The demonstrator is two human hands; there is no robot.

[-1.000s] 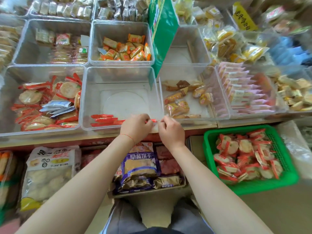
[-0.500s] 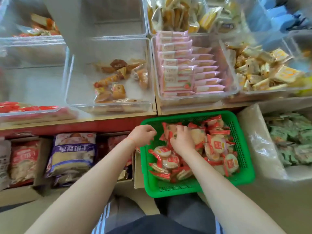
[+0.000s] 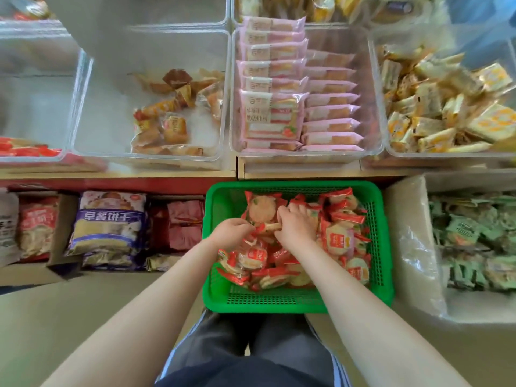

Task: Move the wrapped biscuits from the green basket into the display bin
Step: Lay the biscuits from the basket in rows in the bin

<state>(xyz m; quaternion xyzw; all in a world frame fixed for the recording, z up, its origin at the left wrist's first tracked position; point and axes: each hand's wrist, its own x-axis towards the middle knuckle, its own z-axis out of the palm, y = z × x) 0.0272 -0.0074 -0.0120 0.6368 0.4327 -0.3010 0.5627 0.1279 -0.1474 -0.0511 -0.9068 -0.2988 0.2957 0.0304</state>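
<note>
Pick-up step: left hand [image 3: 234, 232] and right hand [image 3: 296, 224] both curled round wrapped biscuits [image 3: 339, 240] inside green basket [image 3: 291, 302]. Next — lift handful, carry left to display bin [image 3: 73, 113], far-left edge of frame.

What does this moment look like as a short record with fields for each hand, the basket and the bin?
left hand: pinching a red wrapper in the basket
right hand: gripping biscuits at the pile's middle
green basket: on the floor, piled with red-wrapped biscuits
display bin: far left on the shelf, a few red packets inside
</note>
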